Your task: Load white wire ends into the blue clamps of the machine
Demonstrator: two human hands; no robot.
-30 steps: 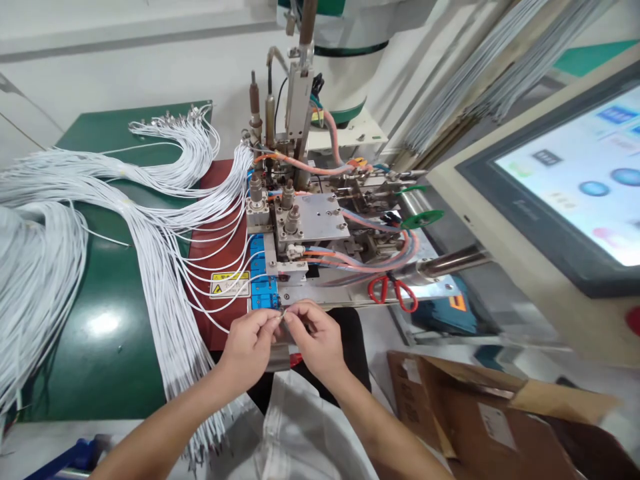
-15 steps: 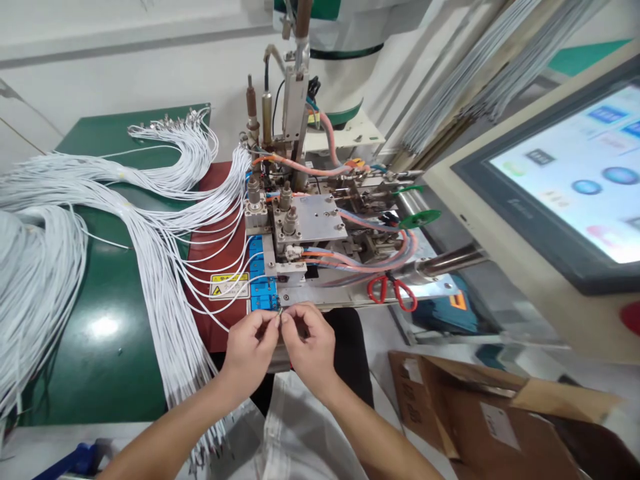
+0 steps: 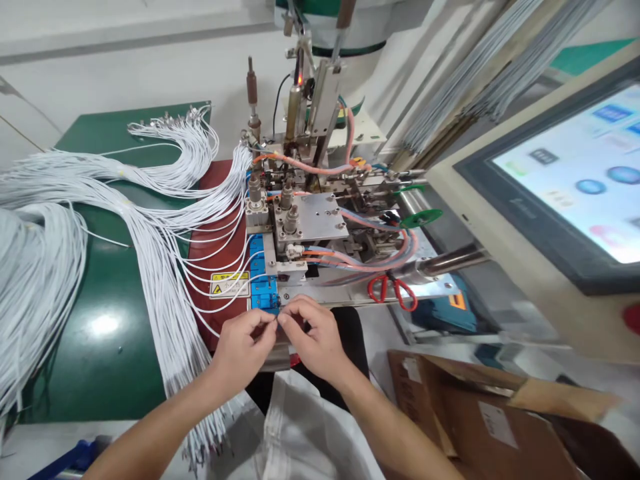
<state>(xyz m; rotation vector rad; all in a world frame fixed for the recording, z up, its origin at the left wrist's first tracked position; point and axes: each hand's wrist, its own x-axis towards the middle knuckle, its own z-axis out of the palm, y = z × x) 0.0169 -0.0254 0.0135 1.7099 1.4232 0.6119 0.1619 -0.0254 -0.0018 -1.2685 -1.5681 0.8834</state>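
Note:
My left hand (image 3: 244, 345) is closed in a pinch in front of the machine's near end. A thin white cable (image 3: 210, 327) runs into it from the bundle side. Fingertip to fingertip with it, my right hand (image 3: 316, 339) also pinches, on something too small to make out. Just beyond my fingers sits a row of blue cable holders (image 3: 263, 287), with several white cables leading into it. Behind them stands the metal machine (image 3: 320, 217), with its cylinders and orange and grey air hoses.
White cable bundles (image 3: 150, 280) cover much of the green table (image 3: 115, 360) at left. Red-handled scissors (image 3: 393, 290) lie at the machine's right front edge. A touch screen (image 3: 575, 180) juts in at right, above an open cardboard box (image 3: 480, 413).
The upright cylinder assembly at the back of the machine has shifted right, and a red light shows there. My hands stay together, with my right hand slightly higher.

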